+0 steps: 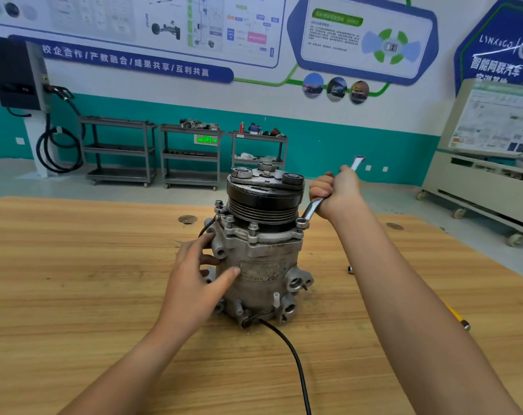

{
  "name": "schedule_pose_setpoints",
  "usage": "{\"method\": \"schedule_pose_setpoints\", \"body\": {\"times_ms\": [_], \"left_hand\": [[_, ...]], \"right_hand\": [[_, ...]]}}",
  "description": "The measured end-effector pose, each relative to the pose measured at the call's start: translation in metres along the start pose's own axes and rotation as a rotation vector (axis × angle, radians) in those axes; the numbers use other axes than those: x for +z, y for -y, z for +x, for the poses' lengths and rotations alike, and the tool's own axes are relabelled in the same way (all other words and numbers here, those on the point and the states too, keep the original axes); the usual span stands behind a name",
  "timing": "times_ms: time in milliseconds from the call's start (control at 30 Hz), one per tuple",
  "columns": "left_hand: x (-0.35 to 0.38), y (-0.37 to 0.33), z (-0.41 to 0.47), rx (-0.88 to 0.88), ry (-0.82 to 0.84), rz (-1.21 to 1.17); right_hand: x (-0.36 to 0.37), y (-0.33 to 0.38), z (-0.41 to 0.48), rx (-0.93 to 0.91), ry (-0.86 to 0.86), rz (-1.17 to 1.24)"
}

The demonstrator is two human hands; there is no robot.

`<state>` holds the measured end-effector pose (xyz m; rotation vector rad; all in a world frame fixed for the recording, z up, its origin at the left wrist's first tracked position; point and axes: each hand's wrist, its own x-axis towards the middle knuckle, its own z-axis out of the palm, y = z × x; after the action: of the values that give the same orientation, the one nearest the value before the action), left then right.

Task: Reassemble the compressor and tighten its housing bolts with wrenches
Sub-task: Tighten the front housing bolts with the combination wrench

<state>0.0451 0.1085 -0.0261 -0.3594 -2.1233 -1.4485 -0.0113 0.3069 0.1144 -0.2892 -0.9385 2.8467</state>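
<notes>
A grey metal compressor (261, 265) stands upright on the wooden table (74, 265), its black pulley (264, 199) on top. Several housing bolts (253, 227) stick up around its upper flange. My left hand (199, 275) presses against the left side of the housing, fingers spread and straight. My right hand (336, 190) grips a silver wrench (311, 209) in a fist. The wrench's ring end sits on the bolt at the flange's right corner, and its open end pokes out above my hand. A black cable (293, 354) runs from the compressor base toward me.
A small silver part (350, 269) lies on the table right of the compressor. A yellow-handled tool (458, 317) shows behind my right forearm. Grey shelf carts (191, 154) line the far wall, and a training stand (488, 145) is at the right.
</notes>
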Motion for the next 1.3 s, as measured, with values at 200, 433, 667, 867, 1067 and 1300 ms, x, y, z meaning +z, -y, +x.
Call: {"method": "schedule_pose_setpoints", "body": {"times_ms": [200,433,667,867,1067,1300], "left_hand": [[-0.001,0.001,0.002,0.004,0.008,0.014],[-0.002,0.001,0.002,0.029,0.012,0.034],[-0.002,-0.001,0.0,0.076,-0.009,0.122],[-0.004,-0.003,0.001,0.064,-0.008,0.134],[-0.003,-0.005,-0.003,0.093,-0.028,0.162],[-0.002,-0.007,-0.004,0.099,-0.038,0.162]], "right_hand": [[0.007,-0.005,0.007,0.038,0.025,-0.11],[-0.01,-0.002,0.003,0.023,0.038,0.085],[-0.019,-0.004,-0.008,-0.141,-0.027,0.123],[-0.027,-0.007,-0.027,-0.366,-0.111,0.093],[-0.036,-0.026,-0.058,-0.733,-0.171,0.079],[-0.045,-0.054,-0.081,-1.08,-0.028,-0.048]]}}
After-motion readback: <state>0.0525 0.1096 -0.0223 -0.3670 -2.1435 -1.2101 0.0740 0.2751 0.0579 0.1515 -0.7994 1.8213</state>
